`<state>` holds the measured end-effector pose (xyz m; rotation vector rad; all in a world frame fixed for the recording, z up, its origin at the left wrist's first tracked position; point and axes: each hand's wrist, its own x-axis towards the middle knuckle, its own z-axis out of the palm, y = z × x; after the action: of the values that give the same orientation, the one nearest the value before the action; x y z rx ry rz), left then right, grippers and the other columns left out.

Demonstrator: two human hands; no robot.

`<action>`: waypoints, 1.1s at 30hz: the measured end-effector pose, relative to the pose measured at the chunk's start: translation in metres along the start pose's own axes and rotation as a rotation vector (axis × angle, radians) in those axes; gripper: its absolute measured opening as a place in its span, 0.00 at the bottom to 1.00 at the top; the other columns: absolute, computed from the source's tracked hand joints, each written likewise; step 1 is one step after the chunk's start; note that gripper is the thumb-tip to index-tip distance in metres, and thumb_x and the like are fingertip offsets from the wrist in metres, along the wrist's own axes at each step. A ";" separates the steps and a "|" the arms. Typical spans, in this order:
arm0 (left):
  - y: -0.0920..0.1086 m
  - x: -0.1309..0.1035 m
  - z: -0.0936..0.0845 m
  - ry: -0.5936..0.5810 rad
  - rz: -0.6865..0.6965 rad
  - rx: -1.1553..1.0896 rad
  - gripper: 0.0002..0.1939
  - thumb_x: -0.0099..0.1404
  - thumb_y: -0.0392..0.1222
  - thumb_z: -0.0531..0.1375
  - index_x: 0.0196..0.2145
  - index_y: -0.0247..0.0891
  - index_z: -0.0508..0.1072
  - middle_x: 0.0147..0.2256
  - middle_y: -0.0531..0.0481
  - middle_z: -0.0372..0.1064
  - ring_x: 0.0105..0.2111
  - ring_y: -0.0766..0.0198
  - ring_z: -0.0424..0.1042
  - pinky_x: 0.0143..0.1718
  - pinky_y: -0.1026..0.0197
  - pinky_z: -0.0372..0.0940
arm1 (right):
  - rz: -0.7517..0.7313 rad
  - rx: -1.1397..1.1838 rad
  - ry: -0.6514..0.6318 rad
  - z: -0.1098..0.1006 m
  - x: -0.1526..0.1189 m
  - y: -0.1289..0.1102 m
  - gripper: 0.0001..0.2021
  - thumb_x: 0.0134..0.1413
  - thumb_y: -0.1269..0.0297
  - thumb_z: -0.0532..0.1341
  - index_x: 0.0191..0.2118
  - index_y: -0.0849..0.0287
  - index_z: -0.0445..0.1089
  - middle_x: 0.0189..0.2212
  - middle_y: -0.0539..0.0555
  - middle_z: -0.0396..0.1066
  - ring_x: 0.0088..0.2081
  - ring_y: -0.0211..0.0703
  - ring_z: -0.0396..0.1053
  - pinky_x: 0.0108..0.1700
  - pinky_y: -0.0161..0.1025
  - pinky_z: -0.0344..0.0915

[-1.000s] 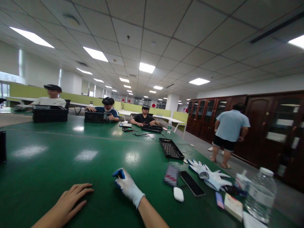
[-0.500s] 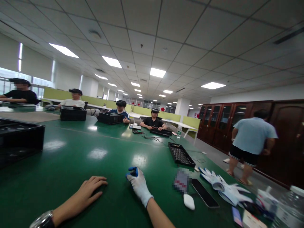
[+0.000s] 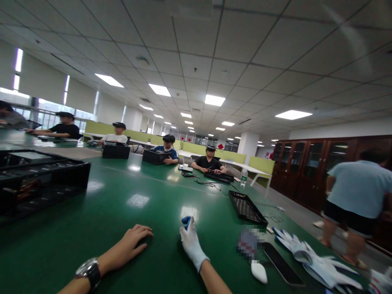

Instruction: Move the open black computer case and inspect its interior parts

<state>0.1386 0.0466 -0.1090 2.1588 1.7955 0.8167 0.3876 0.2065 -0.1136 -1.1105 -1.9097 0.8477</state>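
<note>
My left hand (image 3: 128,247) is bare, with a watch (image 3: 88,274) on its wrist. It lies palm down on the green table (image 3: 122,222), fingers stretched out and relaxed, holding nothing. To its right, my right hand (image 3: 192,244) wears a white glove with blue fingertips. Its fingers are curled in over the table; whether anything is inside them is hidden. Right of it lie a small white rounded case (image 3: 259,272), a black phone (image 3: 283,263) and a pair of white-and-blue gloves (image 3: 315,255).
A black computer case (image 3: 45,183) stands at the left. A shallow black tray-like panel (image 3: 247,207) lies front right. Several people sit across the table with black cases, cables and a water bottle (image 3: 243,178). Another person (image 3: 357,196) stands at the right by wooden cabinets (image 3: 306,171).
The view has turned left, so the scene sits further right and more of the computer case shows. My right hand has rotated, its fingers drawn closer together. My left hand rests much as before.
</note>
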 end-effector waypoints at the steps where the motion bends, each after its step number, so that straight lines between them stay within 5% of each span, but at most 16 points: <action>1: 0.001 0.000 0.000 -0.007 -0.004 0.005 0.18 0.74 0.47 0.55 0.59 0.55 0.71 0.65 0.49 0.65 0.65 0.49 0.61 0.68 0.38 0.56 | -0.026 -0.010 -0.006 0.000 0.001 0.002 0.30 0.59 0.63 0.57 0.67 0.64 0.62 0.68 0.71 0.61 0.72 0.64 0.54 0.72 0.60 0.50; 5: 0.002 0.003 0.000 -0.024 0.002 0.033 0.17 0.73 0.45 0.55 0.57 0.53 0.72 0.64 0.48 0.66 0.65 0.49 0.61 0.67 0.39 0.57 | -0.197 -0.027 -0.049 0.000 0.001 0.007 0.22 0.53 0.66 0.63 0.56 0.54 0.74 0.64 0.63 0.69 0.70 0.62 0.58 0.73 0.58 0.51; 12: 0.009 -0.001 -0.005 -0.034 -0.001 0.035 0.18 0.74 0.44 0.55 0.59 0.55 0.71 0.64 0.49 0.65 0.66 0.52 0.61 0.68 0.42 0.55 | -0.342 -0.025 -0.155 0.002 -0.010 0.010 0.23 0.46 0.74 0.61 0.49 0.54 0.80 0.62 0.59 0.73 0.69 0.65 0.60 0.72 0.60 0.51; 16: 0.012 -0.003 -0.007 -0.039 -0.010 0.029 0.19 0.74 0.43 0.54 0.59 0.55 0.70 0.65 0.49 0.65 0.66 0.52 0.61 0.69 0.41 0.55 | -0.267 0.050 -0.071 -0.001 -0.004 0.009 0.18 0.54 0.65 0.62 0.50 0.54 0.79 0.55 0.62 0.77 0.64 0.65 0.68 0.68 0.59 0.59; 20: 0.015 -0.006 -0.008 -0.041 -0.025 0.030 0.19 0.74 0.43 0.54 0.59 0.58 0.70 0.66 0.50 0.64 0.67 0.49 0.60 0.70 0.34 0.52 | -0.130 0.202 0.014 -0.004 0.004 0.004 0.25 0.64 0.51 0.52 0.59 0.57 0.72 0.45 0.63 0.79 0.46 0.57 0.79 0.45 0.50 0.76; 27: 0.026 -0.011 -0.016 -0.077 -0.022 0.033 0.19 0.74 0.43 0.54 0.60 0.53 0.69 0.65 0.46 0.64 0.67 0.49 0.60 0.70 0.35 0.53 | 0.009 0.321 0.014 -0.008 -0.002 -0.010 0.28 0.53 0.54 0.63 0.59 0.57 0.70 0.38 0.56 0.77 0.35 0.48 0.76 0.35 0.42 0.72; 33: 0.028 -0.011 -0.018 -0.075 -0.024 0.035 0.20 0.74 0.42 0.54 0.60 0.53 0.69 0.65 0.46 0.64 0.66 0.49 0.61 0.70 0.34 0.53 | 0.029 0.466 -0.058 -0.011 -0.004 -0.015 0.31 0.47 0.57 0.63 0.59 0.58 0.68 0.43 0.57 0.80 0.33 0.45 0.75 0.32 0.40 0.68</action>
<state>0.1510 0.0260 -0.0834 2.1552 1.8084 0.6936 0.3919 0.1989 -0.0970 -0.8353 -1.6248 1.2736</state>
